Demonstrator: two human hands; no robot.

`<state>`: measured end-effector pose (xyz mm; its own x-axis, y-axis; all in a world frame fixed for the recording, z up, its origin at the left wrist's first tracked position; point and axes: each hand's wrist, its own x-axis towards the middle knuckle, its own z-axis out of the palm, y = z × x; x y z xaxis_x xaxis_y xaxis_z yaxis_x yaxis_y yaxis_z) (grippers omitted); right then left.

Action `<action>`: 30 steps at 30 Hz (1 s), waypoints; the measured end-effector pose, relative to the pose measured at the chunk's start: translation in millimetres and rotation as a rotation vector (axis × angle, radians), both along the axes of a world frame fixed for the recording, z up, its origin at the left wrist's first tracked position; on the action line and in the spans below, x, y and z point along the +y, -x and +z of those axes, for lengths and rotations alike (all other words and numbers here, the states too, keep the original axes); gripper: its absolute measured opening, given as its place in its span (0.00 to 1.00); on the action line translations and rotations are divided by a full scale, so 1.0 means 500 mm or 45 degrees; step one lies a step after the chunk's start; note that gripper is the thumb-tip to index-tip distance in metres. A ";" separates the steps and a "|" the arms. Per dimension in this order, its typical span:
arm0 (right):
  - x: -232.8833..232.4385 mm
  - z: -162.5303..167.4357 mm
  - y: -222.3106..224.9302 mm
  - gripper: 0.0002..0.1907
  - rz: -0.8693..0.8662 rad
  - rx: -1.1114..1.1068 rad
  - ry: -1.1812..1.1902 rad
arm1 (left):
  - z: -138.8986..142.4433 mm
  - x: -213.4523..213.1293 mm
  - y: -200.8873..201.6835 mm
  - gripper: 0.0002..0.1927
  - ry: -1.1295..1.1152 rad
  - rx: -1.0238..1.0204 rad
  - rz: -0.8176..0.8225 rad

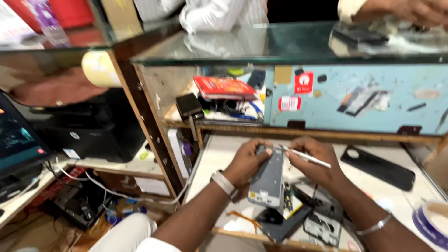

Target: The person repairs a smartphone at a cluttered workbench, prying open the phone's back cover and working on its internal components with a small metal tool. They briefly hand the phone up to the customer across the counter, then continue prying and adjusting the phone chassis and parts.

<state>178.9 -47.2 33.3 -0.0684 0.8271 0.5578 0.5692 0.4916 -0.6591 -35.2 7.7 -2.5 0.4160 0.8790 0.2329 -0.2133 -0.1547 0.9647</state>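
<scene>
The opened phone (267,179) at the centre of the frame shows a matt grey metal plate; the tool (305,157) above it looks like smooth white plastic. The black back cover (378,168) at right is matt plastic. Glossy, reflective glass tops the counter (280,51) along the upper frame, over worn wooden framing and scuffed, sticker-patched pale blue paint. A shiny metal bangle (374,226) sits lower right

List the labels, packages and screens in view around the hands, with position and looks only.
Red square sticker: on the pale blue panel, upper middle.
Red and white sticker: just below it, rectangular.
Red flat box: on the shelf under the glass counter.
Screen: far left edge, dark with teal glow.
Small yellow label: on the grey phone panel held by the left hand.
</scene>
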 end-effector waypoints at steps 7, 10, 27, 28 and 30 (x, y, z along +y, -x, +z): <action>-0.011 -0.003 0.003 0.10 0.084 0.095 0.028 | 0.028 -0.024 0.005 0.14 -0.058 0.022 0.008; -0.013 0.001 0.005 0.10 0.122 0.045 -0.044 | 0.036 -0.031 0.007 0.14 -0.064 0.001 0.013; -0.001 -0.009 -0.002 0.09 0.137 0.095 0.012 | 0.019 -0.023 0.000 0.22 -0.077 -0.054 0.026; 0.001 -0.011 -0.003 0.10 0.142 0.107 0.019 | 0.018 -0.021 0.001 0.22 -0.066 -0.054 0.026; 0.003 -0.015 -0.004 0.10 0.154 0.128 0.025 | 0.015 -0.017 0.000 0.22 -0.088 -0.055 0.020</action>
